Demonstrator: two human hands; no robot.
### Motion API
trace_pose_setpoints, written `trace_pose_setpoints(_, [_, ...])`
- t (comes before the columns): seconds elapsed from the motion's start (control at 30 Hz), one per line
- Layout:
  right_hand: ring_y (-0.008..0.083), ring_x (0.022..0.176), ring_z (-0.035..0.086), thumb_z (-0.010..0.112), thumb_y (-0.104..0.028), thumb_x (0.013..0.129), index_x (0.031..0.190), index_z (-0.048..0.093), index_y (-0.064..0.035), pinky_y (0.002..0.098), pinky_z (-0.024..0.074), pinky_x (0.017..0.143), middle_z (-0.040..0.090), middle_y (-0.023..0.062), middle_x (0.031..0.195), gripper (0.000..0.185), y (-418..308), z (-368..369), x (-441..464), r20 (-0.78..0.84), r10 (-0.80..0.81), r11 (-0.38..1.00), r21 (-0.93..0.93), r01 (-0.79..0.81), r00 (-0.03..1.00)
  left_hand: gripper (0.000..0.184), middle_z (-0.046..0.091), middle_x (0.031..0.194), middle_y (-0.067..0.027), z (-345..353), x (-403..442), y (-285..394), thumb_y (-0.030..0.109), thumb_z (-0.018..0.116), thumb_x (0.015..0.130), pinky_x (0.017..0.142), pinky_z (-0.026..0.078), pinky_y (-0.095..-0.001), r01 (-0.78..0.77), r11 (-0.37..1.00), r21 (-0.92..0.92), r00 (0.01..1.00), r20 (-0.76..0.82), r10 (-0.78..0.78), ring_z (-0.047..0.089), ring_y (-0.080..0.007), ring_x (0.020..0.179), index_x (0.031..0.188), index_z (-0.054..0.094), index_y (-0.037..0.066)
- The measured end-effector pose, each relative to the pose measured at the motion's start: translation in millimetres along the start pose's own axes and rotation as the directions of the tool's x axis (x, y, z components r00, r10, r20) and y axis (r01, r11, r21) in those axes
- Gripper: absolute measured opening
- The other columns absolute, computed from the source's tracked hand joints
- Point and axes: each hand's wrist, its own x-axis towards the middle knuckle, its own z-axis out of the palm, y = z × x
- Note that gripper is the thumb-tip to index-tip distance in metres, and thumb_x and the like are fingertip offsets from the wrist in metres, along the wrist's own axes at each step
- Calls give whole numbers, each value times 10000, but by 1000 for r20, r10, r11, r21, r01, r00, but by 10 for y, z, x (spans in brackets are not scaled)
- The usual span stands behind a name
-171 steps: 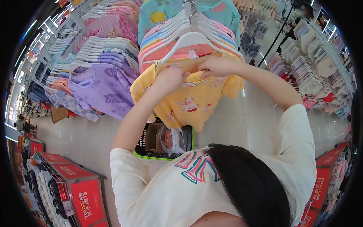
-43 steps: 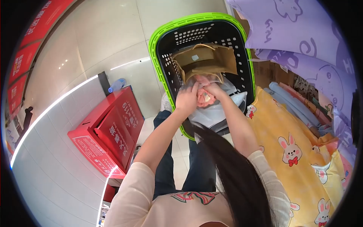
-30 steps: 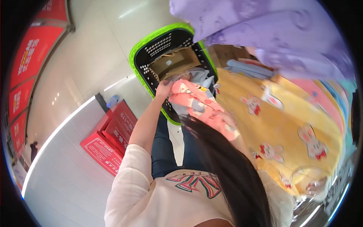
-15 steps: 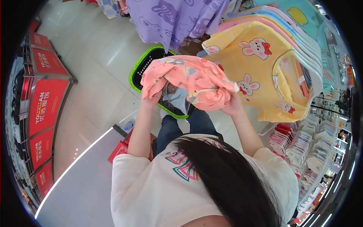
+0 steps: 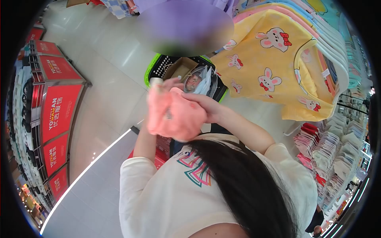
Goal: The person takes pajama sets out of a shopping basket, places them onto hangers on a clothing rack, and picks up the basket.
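Note:
A bunched pink garment [image 5: 178, 117] with a small striped patch hangs between my hands, close to my body. My right hand [image 5: 204, 106] grips its right edge, thumb on top. On the far side, my left hand [image 5: 171, 83] is wrapped into the cloth, its fingers partly smeared by motion. Just beyond my hands stands a black shopping basket with a bright green rim [image 5: 148, 71]. Inside it lie a brown paper bag [image 5: 180, 68] and a clear plastic bag [image 5: 204, 81] with pale contents.
Yellow rabbit-print shirts [image 5: 260, 59] hang on a rack to the right, with packed small garments [image 5: 317, 146] below. Red signs [image 5: 63, 103] front a display at left. Purple cloth [image 5: 182, 20], largely blurred, hangs ahead. A lit-edge grey surface [image 5: 95, 186] is at lower left.
The pink garment was stretched wide above the basket; now it is bunched smaller, nearer my body and further left. My right hand has moved left towards my left hand, uncovering the basket's contents.

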Motion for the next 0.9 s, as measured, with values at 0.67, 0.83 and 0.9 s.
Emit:
trace_pose_setpoints(0.67, [332,801,616,580,-282,769,1007,606,-56,398,496,718,630,186,887,329,-541,-4415,2844,-190,-578,-246,-887,-391,794,454,539,1133,-179,126,-643,-2093,314,528,873,861,424,-349,409,906,108,798,-524,-297,530,-249,989,1225,444,41])
trace_pose_setpoints(0.83, [329,854,598,564,-289,784,1121,552,-52,402,487,749,601,191,1002,412,-328,-5596,3670,-85,-625,-522,-693,-497,776,465,539,1132,-182,115,-646,-2551,321,542,863,846,428,-354,468,884,12,705,-608,-365,535,-254,969,1224,446,45])
trace_pose_setpoints(0.9, [320,904,582,554,-273,790,1120,554,-46,392,477,779,586,188,1040,400,-339,-5896,3775,-71,-609,-580,-639,-505,790,469,538,1132,-184,112,-646,-2677,324,548,859,840,430,-356,486,874,-28,674,-624,-395,536,-256,962,1223,447,47])
